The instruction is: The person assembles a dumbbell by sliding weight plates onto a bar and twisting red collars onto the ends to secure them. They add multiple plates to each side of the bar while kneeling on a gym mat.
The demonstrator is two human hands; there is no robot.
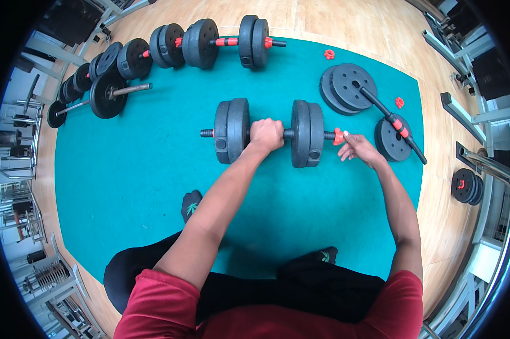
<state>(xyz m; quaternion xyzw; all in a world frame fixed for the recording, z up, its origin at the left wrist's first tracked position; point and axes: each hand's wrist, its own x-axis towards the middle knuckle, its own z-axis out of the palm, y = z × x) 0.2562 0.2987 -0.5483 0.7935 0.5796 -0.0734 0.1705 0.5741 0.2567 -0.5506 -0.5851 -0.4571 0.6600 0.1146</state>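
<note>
A dumbbell point(307, 134) with two dark grey plates at each end lies across the teal mat in front of me. My left hand point(267, 134) is wrapped round the middle of its bar, between the two plate pairs. On the threaded right end sits a red star-shaped collar nut point(338, 136), a little way out from the plates. The fingertips of my right hand point(358, 150) touch the nut's outer side, thumb and forefinger at its edge, the other fingers loosely curled below. No collar shows on the bar's left end point(207, 133).
Assembled dumbbells point(200, 44) line the mat's far left, with a plate-loaded bar point(109, 93) before them. At right, another bar point(399, 127) leans across loose plates point(354, 82). Red collars point(329, 54) lie nearby on the teal mat point(125, 186). Gym machines point(51, 277) stand around.
</note>
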